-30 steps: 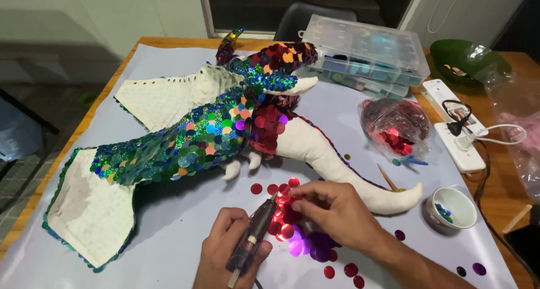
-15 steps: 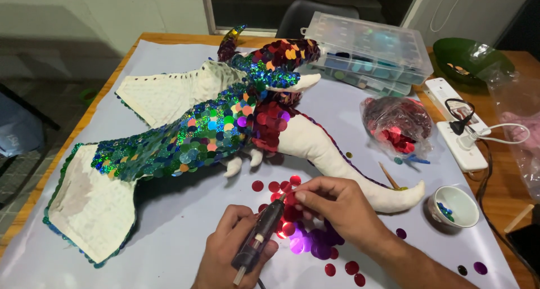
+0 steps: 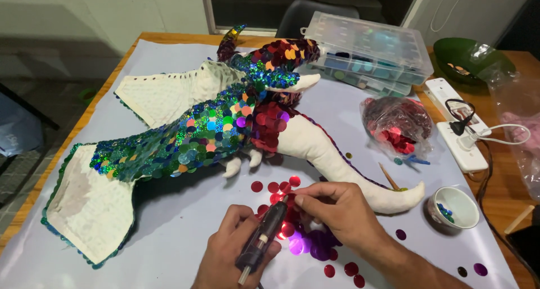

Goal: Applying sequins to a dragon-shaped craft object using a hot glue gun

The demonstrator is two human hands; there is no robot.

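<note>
Head view: looking down on a wooden table (image 3: 169,40) covered by a pale lilac sheet (image 3: 169,233); entries are running left to right.
Dragon: a white stuffed fabric dragon (image 3: 315,145), partly covered in green, blue and red sequin scales, is lying across the sheet; its bare left wing (image 3: 90,210) is resting at the near-left edge. No shift against the earlier frames.
Left hand: the left hand (image 3: 233,252) is wrapping closed around a dark pen-style hot glue gun (image 3: 264,235), nozzle angling up and right toward the sequin pile. Over the last second it has been edging slightly toward the other hand.
Sequins: a loose pile of large red and purple round sequins (image 3: 301,241) is lying on the sheet in front of the dragon's tail, just under both hands.
Right hand: the right hand (image 3: 334,210) is pinching something at the nozzle with thumb and forefinger, apparently one red sequin, though the fingers are hiding it.
Change: nozzle and pinched fingertips are now meeting; judged as glue going onto a sequin, not yet onto the dragon.
Right side: a clear bag of red sequins (image 3: 396,126), a small white bowl (image 3: 455,207), a clear compartment box (image 3: 365,52) and a white power strip (image 3: 453,131) are sitting untouched.
</note>
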